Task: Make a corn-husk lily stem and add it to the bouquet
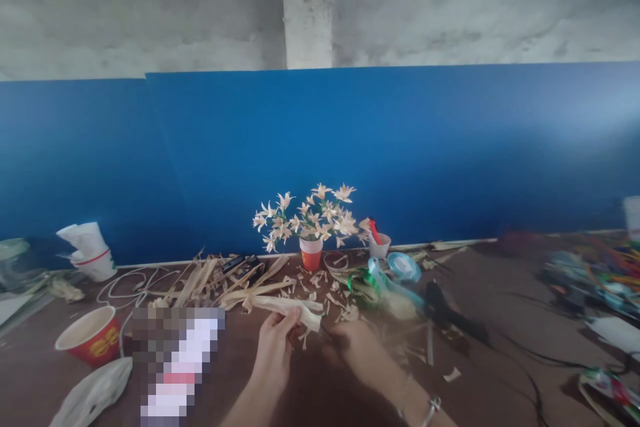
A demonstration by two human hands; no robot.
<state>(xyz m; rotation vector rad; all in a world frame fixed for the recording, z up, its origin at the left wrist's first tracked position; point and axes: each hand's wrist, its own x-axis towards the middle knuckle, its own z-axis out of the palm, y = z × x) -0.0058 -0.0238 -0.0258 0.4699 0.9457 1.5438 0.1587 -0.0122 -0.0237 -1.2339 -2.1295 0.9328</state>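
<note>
My left hand (275,347) pinches a pale dried husk strip (293,307) between thumb and fingers, low in the middle of the view. My right hand (357,347) is just to its right, smeared by motion; it seems closed on a thin dark thing near the strip's end, which I cannot make out. Behind the hands lies a heap of dried husk strips (220,283) and small cut scraps (320,290) on the brown table (490,353). A red cup with handmade pale flowers (311,223) stands at the back against a blue panel.
A red paper cup (90,335) lies at the left beside a white bag (93,393). Stacked white cups (90,250) stand at far left. Ribbon rolls (400,268), a dark glue gun (450,313) with cable, and coloured materials (595,277) fill the right side.
</note>
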